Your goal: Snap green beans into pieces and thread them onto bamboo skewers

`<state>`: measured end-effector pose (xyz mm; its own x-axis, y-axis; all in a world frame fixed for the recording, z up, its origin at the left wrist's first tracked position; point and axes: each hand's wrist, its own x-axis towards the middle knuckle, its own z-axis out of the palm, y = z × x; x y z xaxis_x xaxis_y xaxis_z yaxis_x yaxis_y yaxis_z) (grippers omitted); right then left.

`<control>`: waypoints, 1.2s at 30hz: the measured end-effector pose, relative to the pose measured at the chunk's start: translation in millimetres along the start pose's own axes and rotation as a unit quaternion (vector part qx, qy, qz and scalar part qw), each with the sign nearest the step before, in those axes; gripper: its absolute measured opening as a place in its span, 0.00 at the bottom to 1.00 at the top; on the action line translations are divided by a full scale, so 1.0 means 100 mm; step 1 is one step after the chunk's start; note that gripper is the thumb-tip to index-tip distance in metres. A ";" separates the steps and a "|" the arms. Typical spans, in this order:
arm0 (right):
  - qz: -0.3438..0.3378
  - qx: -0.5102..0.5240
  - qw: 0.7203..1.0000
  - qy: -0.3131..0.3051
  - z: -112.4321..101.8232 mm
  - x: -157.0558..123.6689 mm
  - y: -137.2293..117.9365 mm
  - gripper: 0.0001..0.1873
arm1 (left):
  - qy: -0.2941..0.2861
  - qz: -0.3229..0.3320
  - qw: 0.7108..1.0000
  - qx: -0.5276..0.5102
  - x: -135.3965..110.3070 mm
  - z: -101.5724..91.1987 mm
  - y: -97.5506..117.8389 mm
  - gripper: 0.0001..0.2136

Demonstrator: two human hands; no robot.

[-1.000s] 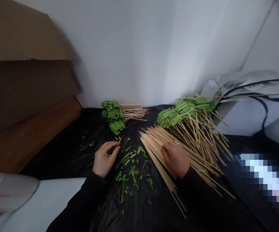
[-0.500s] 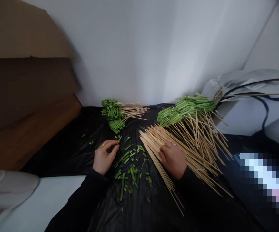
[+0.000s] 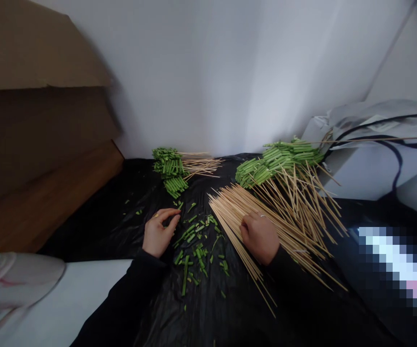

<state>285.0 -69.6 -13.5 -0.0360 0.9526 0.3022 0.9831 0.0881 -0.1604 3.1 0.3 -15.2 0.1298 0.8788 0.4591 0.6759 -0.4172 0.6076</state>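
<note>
My left hand [image 3: 158,233] rests on the black plastic sheet [image 3: 121,226], fingers curled with thumb and forefinger apart, beside scattered cut green stem pieces [image 3: 197,243]; nothing shows in it. On a fan of bare bamboo skewers [image 3: 266,212] lies my right hand [image 3: 259,236], fingers bent down onto the sticks, whether it grips one is hidden. A pile of skewers threaded with green stems [image 3: 170,171] lies at the back left. A larger heap of green stems [image 3: 276,161] sits at the back right.
A brown cardboard box [image 3: 38,111] stands at the left beside the white wall. White bags with dark straps [image 3: 378,144] lie at the right. A white object [image 3: 13,284] is at the lower left on a pale surface.
Both hands stay nearly still; my left hand's fingers have curled slightly. The view has shifted a little.
</note>
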 end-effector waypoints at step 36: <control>-0.217 0.088 0.970 0.072 -0.15 -0.17 -0.24 0.15 | -0.152 -0.038 0.961 -0.227 -0.12 0.08 0.35 0.08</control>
<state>264.5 -92.1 -1.0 -0.4012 0.7653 0.5033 0.8348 0.5316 -0.1430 30.9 -23.4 -4.4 0.3449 0.9088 0.2348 0.3142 -0.3475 0.8835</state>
